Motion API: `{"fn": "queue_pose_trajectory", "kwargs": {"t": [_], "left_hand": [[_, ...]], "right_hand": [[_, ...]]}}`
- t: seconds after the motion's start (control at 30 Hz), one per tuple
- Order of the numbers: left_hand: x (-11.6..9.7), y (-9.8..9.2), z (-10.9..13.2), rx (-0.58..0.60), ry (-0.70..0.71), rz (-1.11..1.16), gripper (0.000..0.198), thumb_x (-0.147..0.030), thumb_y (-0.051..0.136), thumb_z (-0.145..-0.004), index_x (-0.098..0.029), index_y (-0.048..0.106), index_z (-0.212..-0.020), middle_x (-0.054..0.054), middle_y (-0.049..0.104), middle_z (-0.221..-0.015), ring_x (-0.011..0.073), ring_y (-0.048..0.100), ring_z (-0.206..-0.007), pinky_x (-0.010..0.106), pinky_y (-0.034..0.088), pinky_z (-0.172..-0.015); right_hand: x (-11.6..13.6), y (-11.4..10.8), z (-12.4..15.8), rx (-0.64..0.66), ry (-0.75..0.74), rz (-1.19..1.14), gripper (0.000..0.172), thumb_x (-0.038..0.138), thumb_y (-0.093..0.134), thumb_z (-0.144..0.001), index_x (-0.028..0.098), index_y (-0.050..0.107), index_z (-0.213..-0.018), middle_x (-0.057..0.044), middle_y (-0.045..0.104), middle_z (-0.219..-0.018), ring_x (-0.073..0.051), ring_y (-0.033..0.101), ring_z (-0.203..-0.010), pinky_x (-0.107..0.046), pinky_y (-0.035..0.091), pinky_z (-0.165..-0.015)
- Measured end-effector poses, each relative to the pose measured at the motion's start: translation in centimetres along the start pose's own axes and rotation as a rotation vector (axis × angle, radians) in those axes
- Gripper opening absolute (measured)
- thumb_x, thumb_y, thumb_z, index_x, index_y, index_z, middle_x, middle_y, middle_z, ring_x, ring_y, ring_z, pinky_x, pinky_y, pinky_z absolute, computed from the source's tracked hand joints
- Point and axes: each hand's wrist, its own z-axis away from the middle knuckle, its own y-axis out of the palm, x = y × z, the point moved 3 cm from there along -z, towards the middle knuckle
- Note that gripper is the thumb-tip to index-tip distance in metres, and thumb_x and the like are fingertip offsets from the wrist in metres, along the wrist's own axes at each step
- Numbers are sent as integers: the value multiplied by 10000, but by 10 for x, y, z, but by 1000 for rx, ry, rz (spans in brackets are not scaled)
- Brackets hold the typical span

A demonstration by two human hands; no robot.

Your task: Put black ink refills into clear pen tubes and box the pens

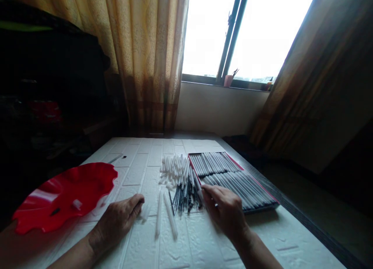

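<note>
My right hand (224,209) is closed, thumb and fingers pinching a whitish pen (198,184) by the near left edge of the box (260,211). Two rows of pens with pale barrels fill this box. Loosely curled, my left hand (120,216) is over the table; a blurred translucent piece (145,212) shows beside its fingertips, and I cannot tell if they grip it. Between the hands are a heap of dark pen refills (182,197) and a pile of short whitish tubes (171,166). Two clear pen barrels (159,216) lie nearest me.
A red wavy-rimmed plastic basin (96,172) stands at the left, with a small black piece and a pale piece inside. Behind it lie a thin clear stick (115,158) and a small black bit (124,157). The white brick-patterned table (136,172) reaches toward the window wall.
</note>
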Motion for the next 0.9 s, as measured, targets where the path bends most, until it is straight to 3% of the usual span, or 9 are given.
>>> {"fn": "queue_pose_trajectory", "kwargs": {"t": [0.1,0.23,0.5,0.9], "left_hand": [[0,-1,0,-8,-8,6,167,-256,387,-936,-251,553,-957,-23,732,-680,160,732,-572,189,524,-516],[2,1,0,-11,-11,1,177,-266,384,-940,-253,559,-969,-8,756,-748,166,750,-640,201,551,-576],[3,1,1,-55,22,-5,189,-312,383,-972,-259,561,-1006,-6,776,-827,168,762,-695,206,581,-626],[8,9,9,-120,59,-29,230,-351,375,-988,-247,577,-1023,13,785,-854,172,768,-715,221,603,-676]], "right_hand": [[-44,-3,4,160,242,218,270,259,448,-938,186,707,-953,-69,754,-886,-186,714,-779,-262,499,-695],[-71,-7,10,291,353,311,178,246,558,-870,227,735,-866,-30,748,-845,-173,697,-638,-254,454,-553],[-56,3,18,531,369,411,177,216,616,-857,234,734,-727,-35,713,-762,-201,683,-721,-276,413,-603],[-47,7,19,647,451,457,225,270,586,-902,181,706,-734,-80,710,-790,-237,684,-776,-299,398,-646]]}}
